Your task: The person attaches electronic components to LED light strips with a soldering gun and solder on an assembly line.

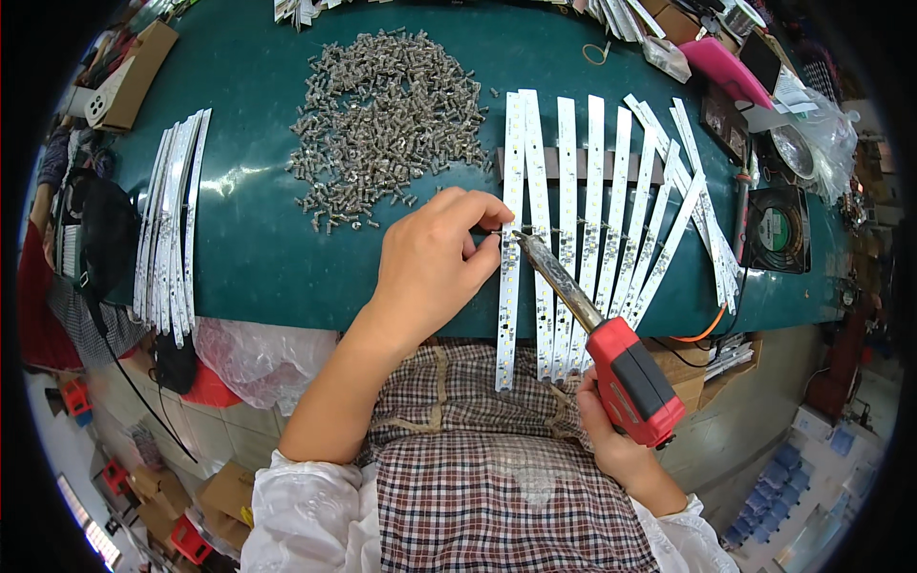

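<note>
Checked cloth is covering the person's front, closest to the camera. The left hand is pinching with thumb and finger at the left side of the first white strip; what is sitting between the tips is too small to tell. The right hand is gripping a red and black tool, and its metal tip is pointing at that same strip; I cannot tell if it is touching. The strip is lying just right of the left hand, so that hand is being nearer. Its long side is running away from the person, and its near end is sticking out past the table edge. More white strips are fanning out to the right, leaving little room. Ahead, a heap of metal bits is sitting. Leftward, bare green table is giving wide room.
</note>
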Tool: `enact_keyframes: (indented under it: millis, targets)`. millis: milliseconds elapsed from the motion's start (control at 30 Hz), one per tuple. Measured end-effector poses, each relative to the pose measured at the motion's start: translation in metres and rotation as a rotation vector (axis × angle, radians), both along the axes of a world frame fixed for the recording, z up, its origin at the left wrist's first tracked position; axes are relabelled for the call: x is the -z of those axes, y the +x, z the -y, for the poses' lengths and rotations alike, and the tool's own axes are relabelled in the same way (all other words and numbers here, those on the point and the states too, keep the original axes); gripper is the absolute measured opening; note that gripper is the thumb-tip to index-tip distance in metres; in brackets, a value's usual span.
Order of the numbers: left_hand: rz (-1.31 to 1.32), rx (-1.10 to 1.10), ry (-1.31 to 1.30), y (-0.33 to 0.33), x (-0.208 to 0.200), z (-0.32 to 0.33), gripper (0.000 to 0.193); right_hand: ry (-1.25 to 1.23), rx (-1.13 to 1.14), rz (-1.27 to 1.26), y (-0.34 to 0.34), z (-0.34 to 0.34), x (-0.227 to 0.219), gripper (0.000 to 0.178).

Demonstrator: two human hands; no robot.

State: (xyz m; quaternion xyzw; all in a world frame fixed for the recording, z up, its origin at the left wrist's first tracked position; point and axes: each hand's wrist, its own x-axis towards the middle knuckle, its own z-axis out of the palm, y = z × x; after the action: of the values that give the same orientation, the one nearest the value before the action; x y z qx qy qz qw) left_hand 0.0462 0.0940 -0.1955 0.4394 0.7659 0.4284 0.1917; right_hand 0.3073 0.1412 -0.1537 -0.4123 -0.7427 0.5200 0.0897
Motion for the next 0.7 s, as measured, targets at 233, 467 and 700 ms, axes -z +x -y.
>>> enact_keyframes:
  millis: [233, 467, 700]
  targets:
    - [-0.014, -0.013, 0.024, -0.001, 0.003, 0.000, 0.022, -0.033, -0.005, -0.016, -0.005, 0.000, 0.005, 0.021]
    - [-0.015, -0.020, 0.023, -0.001, 0.003, 0.000, 0.022, -0.051, 0.035, 0.017, -0.003, 0.001, 0.009, 0.025]
    - [-0.020, -0.023, 0.030, -0.001, 0.004, 0.000, 0.021, -0.083, 0.026, -0.003, -0.006, 0.001, 0.008, 0.026]
